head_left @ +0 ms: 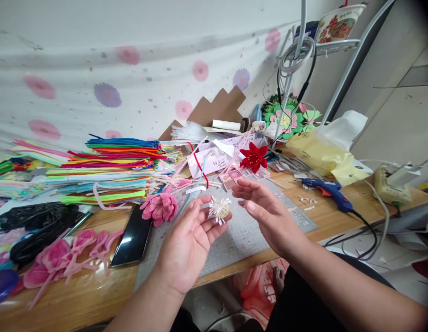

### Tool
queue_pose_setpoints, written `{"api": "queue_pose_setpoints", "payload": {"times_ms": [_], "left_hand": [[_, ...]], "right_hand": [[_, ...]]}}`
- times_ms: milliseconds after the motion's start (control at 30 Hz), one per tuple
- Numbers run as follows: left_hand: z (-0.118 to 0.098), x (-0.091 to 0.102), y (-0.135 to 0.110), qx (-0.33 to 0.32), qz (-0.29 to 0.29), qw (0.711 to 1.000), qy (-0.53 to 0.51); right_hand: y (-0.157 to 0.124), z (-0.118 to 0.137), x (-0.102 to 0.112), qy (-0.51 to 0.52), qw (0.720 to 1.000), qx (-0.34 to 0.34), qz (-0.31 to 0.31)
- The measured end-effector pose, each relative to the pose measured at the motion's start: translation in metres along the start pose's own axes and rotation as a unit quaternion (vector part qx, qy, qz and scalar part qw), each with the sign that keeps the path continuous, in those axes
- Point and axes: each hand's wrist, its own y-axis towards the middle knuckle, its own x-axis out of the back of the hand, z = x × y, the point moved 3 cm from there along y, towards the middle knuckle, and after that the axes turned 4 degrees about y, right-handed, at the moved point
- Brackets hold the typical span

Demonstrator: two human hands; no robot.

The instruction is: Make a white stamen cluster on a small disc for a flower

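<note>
My left hand [191, 230] is turned palm up over the grey cutting mat [234, 249], holding a small white fringed tuft [219, 210] with a yellowish side at its fingers. Facing it from the right, my right hand [265, 212] has its fingers apart and nothing in them. A pink fuzzy flower [159, 207] lies just left of my left hand, beside a black phone [133, 237]. Beyond my right hand sits a red fuzzy flower [254, 157] by a pink palette case [234, 178].
Stacks of coloured pipe cleaners [110, 170] fill the back left. Pink fuzzy petals [51, 260] lie at the front left. A blue glue gun [329, 191], a yellow tissue pack [318, 152] and a power strip [392, 184] stand to the right, with cables hanging over the edge.
</note>
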Motion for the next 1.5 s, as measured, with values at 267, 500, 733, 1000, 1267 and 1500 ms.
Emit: {"api": "queue_pose_setpoints", "payload": {"times_ms": [267, 500, 733, 1000, 1267, 1500], "left_hand": [[-0.007, 0.007, -0.002, -0.018, 0.027, 0.999, -0.001], [-0.005, 0.002, -0.009, -0.013, 0.096, 0.993, -0.059], [-0.003, 0.002, -0.013, -0.016, 0.155, 0.984, -0.080], [-0.011, 0.016, -0.016, -0.005, 0.247, 0.967, -0.066], [-0.010, 0.023, -0.015, 0.009, 0.234, 0.969, -0.075], [-0.006, 0.029, -0.009, 0.038, 0.148, 0.983, -0.098]], "right_hand": [[-0.007, 0.025, 0.011, -0.282, 0.925, 0.255, -0.015], [-0.009, 0.012, -0.014, -0.465, 0.817, 0.334, 0.072], [-0.002, 0.010, -0.018, -0.454, 0.816, 0.355, 0.038], [0.002, 0.008, -0.020, -0.275, 0.927, 0.255, 0.013], [0.009, -0.005, -0.024, -0.200, 0.965, 0.164, -0.034], [0.010, -0.013, -0.025, -0.122, 0.989, 0.083, -0.017]]}}
